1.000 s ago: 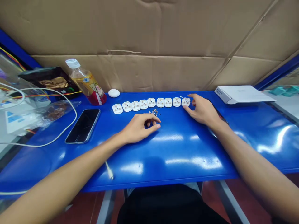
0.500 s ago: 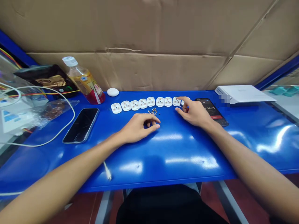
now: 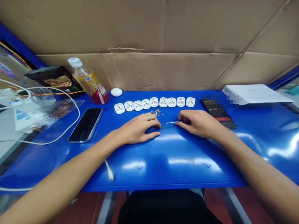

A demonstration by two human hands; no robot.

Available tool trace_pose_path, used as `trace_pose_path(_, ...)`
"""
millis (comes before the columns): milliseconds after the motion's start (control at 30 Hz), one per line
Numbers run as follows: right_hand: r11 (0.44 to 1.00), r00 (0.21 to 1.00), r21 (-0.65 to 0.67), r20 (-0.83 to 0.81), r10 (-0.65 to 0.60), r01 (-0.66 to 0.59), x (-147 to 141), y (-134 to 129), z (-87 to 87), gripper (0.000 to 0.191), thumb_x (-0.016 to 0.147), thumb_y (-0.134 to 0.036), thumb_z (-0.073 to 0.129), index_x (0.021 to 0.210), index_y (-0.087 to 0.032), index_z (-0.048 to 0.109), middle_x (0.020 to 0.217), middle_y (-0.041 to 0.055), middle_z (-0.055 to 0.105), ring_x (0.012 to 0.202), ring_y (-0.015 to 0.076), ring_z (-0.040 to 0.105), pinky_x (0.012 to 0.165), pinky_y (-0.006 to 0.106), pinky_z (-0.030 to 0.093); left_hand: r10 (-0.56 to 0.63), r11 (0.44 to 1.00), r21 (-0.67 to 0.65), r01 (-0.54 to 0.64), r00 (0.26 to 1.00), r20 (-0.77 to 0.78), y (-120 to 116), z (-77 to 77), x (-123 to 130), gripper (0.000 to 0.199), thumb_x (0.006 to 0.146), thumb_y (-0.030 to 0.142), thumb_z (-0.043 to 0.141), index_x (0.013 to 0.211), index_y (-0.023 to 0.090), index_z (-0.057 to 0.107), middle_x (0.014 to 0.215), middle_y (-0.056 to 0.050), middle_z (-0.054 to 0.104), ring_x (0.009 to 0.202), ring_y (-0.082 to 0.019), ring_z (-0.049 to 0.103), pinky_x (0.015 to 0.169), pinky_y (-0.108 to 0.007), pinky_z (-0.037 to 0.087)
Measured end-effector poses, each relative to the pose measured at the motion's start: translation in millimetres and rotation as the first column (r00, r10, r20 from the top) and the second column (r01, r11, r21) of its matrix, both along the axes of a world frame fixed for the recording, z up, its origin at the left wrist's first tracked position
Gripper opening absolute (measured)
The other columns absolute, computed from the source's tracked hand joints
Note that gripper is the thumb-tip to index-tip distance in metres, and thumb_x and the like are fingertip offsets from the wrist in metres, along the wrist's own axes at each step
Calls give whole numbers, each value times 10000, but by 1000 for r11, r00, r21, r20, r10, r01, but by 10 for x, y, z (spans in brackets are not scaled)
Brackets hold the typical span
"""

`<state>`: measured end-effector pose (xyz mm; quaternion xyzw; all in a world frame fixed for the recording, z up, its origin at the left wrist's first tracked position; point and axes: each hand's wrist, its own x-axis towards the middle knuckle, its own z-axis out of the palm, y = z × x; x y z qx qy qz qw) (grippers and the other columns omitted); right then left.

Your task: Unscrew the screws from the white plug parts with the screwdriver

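My right hand is closed around a small screwdriver. Its thin metal shaft points left, low over the blue table, and the grip is mostly hidden in my fingers. My left hand rests on the table with fingers bent and the thumb apart, holding nothing. Just beyond its fingertips lies a small heap of brass-coloured screws. Behind the heap runs a row of several white rounded-square plastic pieces with small metal parts inside.
A phone and a drink bottle occupy the left side, near a looping white cable. To the right are another phone showing a timer and a white box. A cable plug lies near the front edge.
My right hand has drawn back from the right end of the row, bringing the screwdriver down toward the table. My left hand has stayed near the screws, its fingers slightly shifted. The view has moved slightly.
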<state>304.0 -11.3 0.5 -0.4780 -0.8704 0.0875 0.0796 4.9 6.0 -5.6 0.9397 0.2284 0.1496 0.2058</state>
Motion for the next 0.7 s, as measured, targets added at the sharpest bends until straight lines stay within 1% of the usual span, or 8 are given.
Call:
trace_pose_path(67, 998, 997, 26, 59, -57, 56, 63, 34, 2, 296, 1040, -494, 527, 1022, -220, 638, 930, 54, 716, 817, 231, 661, 689, 327, 433, -40, 999, 10, 40, 999, -4, 7, 9, 1, 410, 993, 496, 663, 1235, 167, 694, 1253, -136, 685, 1162, -281, 640, 1039, -420, 491)
trace_pose_path(200, 993, 979, 93, 182, -87, 71, 86, 28, 11, 269, 1071, -396, 454, 1098, -200, 637, 1034, 102, 712, 934, 271, 686, 727, 351, 492, -148, 989, 17, 150, 986, -78, -36, 76, 22, 659, 920, 632, 710, 1407, 191, 650, 1463, -168, 610, 1338, -345, 578, 1135, -491, 456)
trace_pose_path(300, 983, 960, 166, 251, -121, 80, 40, -18, 41, 317, 1080, -344, 412, 1155, -143, 645, 1093, 159, 705, 994, 317, 688, 794, 418, 550, -146, 989, -4, 148, 968, -205, -136, 159, 33, 804, 934, 682, 659, 1600, 273, 474, 1679, -128, 428, 1528, -382, 415, 1231, -543, 365)
trace_pose_path(400, 970, 972, 245, 225, -68, 11, -59, -112, 91, 429, 1077, -368, 440, 1295, -53, 634, 1268, 247, 671, 1215, 388, 636, 1016, 528, 535, -103, 995, -49, 91, 936, -337, -257, 206, 42, 1015, 915, 744, 626, 1710, 249, 233, 1772, -117, 192, 1639, -390, 191, 1311, -550, 230)
trace_pose_path(467, 980, 991, 179, 115, 62, -82, -155, -205, 109, 612, 1061, -510, 488, 1454, -46, 556, 1478, 250, 590, 1379, 375, 561, 1146, 518, 487, -80, 996, -71, 57, 920, -384, -320, 201, 56, 1087, 908, 775, 599, 1723, 205, 159, 1777, -129, 106, 1649, -403, 100, 1327, -561, 174)
trace_pose_path(533, 989, 988, 33, 64, 143, -145, -257, -308, 96, 877, 1006, -702, 482, 1606, -67, 401, 1674, 239, 407, 1537, 376, 420, 1212, 540, 447, -69, 996, -81, 40, 914, -399, -366, 177, 77, 1120, 912, 804, 555, 1725, 175, 111, 1773, -140, 65, 1649, -402, 61, 1332, -572, 149)
trace_pose_path(600, 978, 981, -97, 46, 188, -183, -339, -394, 57, 1110, 940, -824, 461, 1662, -9, 247, 1731, 275, 226, 1612, 389, 263, 1257, 559, 391, -51, 996, -83, 18, 911, -410, -406, 156, 103, 1170, 901, 857, 499, 1722, 138, 76, 1765, -162, 35, 1651, -395, 44, 1333, -576, 141)
trace_pose_path(700, 969, 980, -159, 43, 196, -187, -390, -462, -5, 1194, 925, -872, 379, 1666, 35, 148, 1727, 293, 85, 1628, 400, 93, 1306, 603, 261, -3, 997, -67, -31, 888, -459, -476, 161, 139, 1235, 878, 926, 399, 1712, 79, 64, 1751, -184, -19, 1654, -384, 22, 1337, -577, 121)
